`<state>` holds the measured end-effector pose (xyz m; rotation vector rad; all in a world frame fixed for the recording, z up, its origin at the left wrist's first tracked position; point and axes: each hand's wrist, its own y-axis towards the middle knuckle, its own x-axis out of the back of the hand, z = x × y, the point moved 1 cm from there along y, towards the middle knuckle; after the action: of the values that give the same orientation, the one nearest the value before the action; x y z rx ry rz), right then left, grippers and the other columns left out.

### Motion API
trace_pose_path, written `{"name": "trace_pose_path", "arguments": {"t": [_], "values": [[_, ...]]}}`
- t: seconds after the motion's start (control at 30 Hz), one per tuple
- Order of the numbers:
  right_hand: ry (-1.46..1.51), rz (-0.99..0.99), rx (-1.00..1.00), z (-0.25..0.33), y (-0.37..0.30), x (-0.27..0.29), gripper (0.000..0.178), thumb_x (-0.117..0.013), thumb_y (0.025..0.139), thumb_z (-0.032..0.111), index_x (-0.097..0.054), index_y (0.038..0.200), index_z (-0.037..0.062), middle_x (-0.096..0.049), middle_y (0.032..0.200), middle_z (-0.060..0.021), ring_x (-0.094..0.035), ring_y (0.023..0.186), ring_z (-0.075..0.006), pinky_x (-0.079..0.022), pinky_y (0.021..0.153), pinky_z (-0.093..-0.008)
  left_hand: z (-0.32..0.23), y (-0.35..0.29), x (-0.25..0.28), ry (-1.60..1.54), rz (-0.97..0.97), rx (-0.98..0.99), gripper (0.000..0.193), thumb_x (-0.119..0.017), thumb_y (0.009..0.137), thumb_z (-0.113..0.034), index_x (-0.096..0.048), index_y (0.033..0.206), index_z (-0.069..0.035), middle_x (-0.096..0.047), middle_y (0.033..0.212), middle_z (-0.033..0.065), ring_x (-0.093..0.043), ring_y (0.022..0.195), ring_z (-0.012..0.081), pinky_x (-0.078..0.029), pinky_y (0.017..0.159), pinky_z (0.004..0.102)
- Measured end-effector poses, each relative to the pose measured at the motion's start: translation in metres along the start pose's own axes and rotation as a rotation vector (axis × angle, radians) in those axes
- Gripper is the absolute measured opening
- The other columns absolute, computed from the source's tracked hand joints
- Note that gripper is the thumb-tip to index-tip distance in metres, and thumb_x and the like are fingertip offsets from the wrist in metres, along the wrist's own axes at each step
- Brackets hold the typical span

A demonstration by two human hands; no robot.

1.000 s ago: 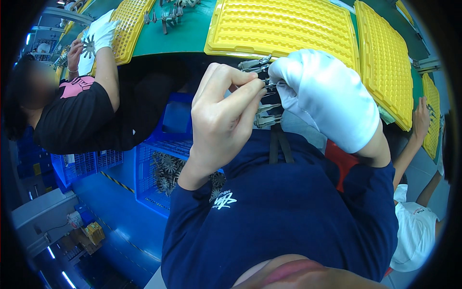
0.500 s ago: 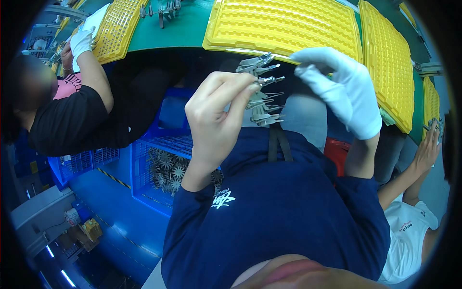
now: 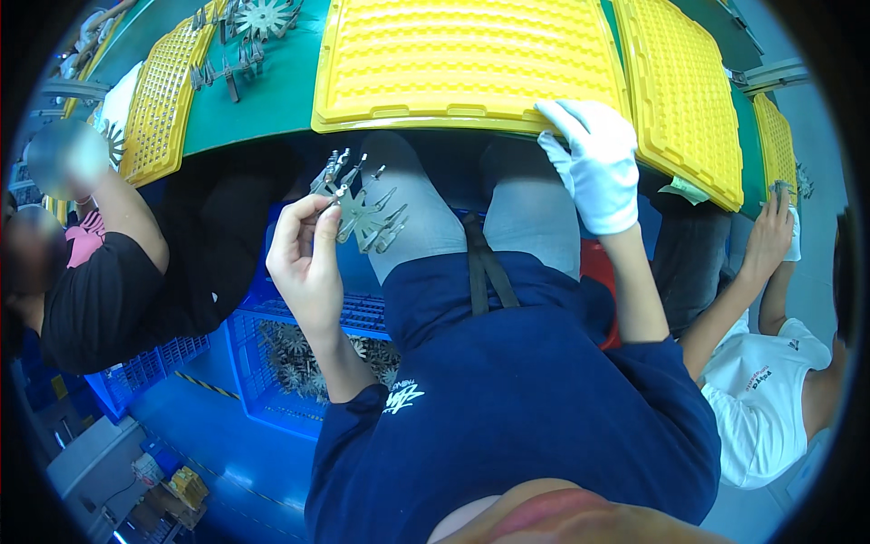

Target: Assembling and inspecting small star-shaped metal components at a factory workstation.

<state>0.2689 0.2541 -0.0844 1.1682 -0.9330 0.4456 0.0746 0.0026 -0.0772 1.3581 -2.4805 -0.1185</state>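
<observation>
My bare left hand [image 3: 310, 249] pinches a star-shaped metal clip piece [image 3: 367, 220] between thumb and fingertips, over my left thigh. Bent, springy arms stand out around its flat centre, and small shiny pieces show at its upper side. My right hand [image 3: 598, 168], in a white glove, is at the near edge of the large yellow ridged tray [image 3: 471, 63]. Its fingers are stretched out with the thumb apart. Whether the fingertips touch the tray, or hide something small, cannot be made out.
More star-shaped metal pieces [image 3: 263, 18] lie on the green table [image 3: 272, 100]. A blue crate [image 3: 243, 354] with similar pieces stands low at my left. Another yellow tray [image 3: 684, 109] is on the right. Co-workers sit on both sides, one in a black sleeve [image 3: 109, 299].
My left hand has moved left and away from my right hand, turning the star-shaped metal clip piece from edge-on to flatter. My right hand's fingers have straightened near the tray edge. The view has shifted.
</observation>
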Motion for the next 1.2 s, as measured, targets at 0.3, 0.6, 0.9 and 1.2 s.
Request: {"name": "trace_pose_path", "arguments": {"t": [0.3, 0.6, 0.9, 1.2], "values": [[0.048, 0.159, 0.042, -0.025, 0.018, -0.008, 0.024, -0.076, 0.081, 0.013, -0.070, 0.104, 0.0095, -0.066, 0.094, -0.0102, -0.063, 0.092, -0.0296, -0.051, 0.083, -0.0377, 0.000, -0.008, 0.024, 0.031, -0.094, -0.018, 0.010, -0.067, 0.094, 0.000, -0.066, 0.103, 0.003, -0.066, 0.089, 0.0018, -0.058, 0.078, 0.0046, -0.043, 0.067, 0.0159], [0.022, 0.211, 0.159, -0.006, 0.029, -0.018, 0.039, -0.079, 0.078, 0.023, -0.061, 0.109, 0.0066, -0.061, 0.098, -0.0125, -0.060, 0.096, -0.0312, -0.049, 0.087, -0.0396, 0.004, -0.010, 0.024, 0.009, -0.126, -0.012, 0.009, -0.067, 0.093, -0.001, -0.067, 0.102, 0.002, -0.064, 0.087, 0.0013, -0.056, 0.075, 0.0045, -0.042, 0.065, 0.0160], [0.150, 0.349, 0.106, -0.002, 0.043, -0.017, 0.034, -0.078, 0.079, 0.024, -0.062, 0.101, 0.0027, -0.060, 0.090, -0.0150, -0.059, 0.090, -0.0338, -0.048, 0.081, -0.0405, 0.006, -0.012, 0.031, 0.073, -0.136, -0.033, 0.008, -0.068, 0.091, -0.001, -0.067, 0.099, 0.002, -0.062, 0.088, 0.0034, -0.057, 0.078, 0.0075, -0.046, 0.069, 0.0193], [0.009, 0.284, 0.154, 0.000, 0.065, -0.002, 0.028, -0.074, 0.077, 0.022, -0.064, 0.095, 0.0023, -0.062, 0.088, -0.0152, -0.062, 0.090, -0.0329, -0.051, 0.082, -0.0396, 0.010, -0.012, 0.042, 0.095, -0.154, -0.022, 0.008, -0.068, 0.092, -0.003, -0.068, 0.099, 0.001, -0.064, 0.088, 0.0038, -0.058, 0.078, 0.0091, -0.047, 0.071, 0.0199]]}}
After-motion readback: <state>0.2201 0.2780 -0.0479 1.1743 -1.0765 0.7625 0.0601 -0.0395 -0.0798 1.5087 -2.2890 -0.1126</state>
